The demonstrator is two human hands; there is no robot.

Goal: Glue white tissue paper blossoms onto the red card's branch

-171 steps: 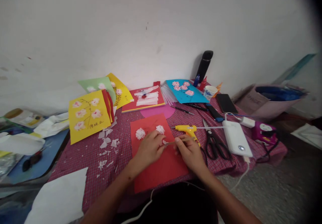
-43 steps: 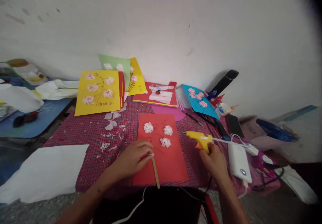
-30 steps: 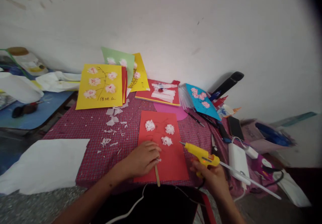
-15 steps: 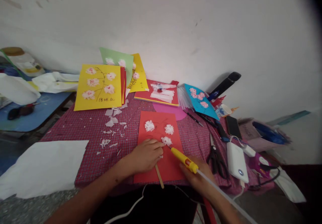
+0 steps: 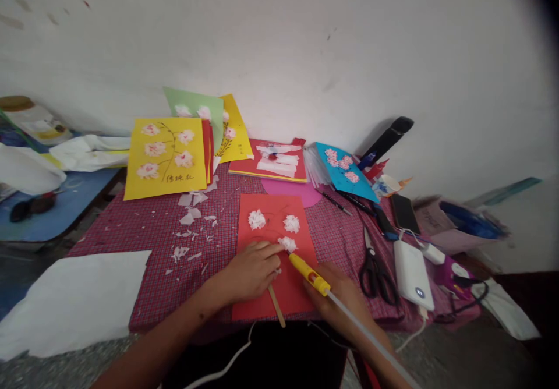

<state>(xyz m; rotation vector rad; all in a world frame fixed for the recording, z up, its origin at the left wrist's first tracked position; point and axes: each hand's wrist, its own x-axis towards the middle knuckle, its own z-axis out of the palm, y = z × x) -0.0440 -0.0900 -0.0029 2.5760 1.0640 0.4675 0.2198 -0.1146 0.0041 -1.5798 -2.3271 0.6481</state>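
Note:
My right hand (image 5: 334, 290) grips a yellow hot glue gun (image 5: 311, 273), a long translucent glue stick trailing from its back. Its nozzle points at the lower white crumpled-paper flower (image 5: 287, 244) on a red card (image 5: 297, 296); the tip is hidden against the petals. The index finger of my left hand (image 5: 255, 269) touches that flower's left edge, and the other fingers curl over the card. From under them sticks out a flat wooden craft stick (image 5: 276, 307). Two more white flowers, left (image 5: 257, 219) and right (image 5: 292, 223), sit higher on the card among thin drawn branches.
Paper scraps (image 5: 190, 214) litter the checked tablecloth. Behind stand a yellow flower card (image 5: 168, 156) and a blue one (image 5: 345, 170). Black scissors (image 5: 375, 272), a white power bank (image 5: 413, 275) and a phone (image 5: 404, 214) lie right. A white sheet (image 5: 78, 301) overhangs the left edge.
The glue gun has moved slightly left and up, its nozzle now at the lower flower's petals. My left hand keeps its place, while the whole view has shifted a little.

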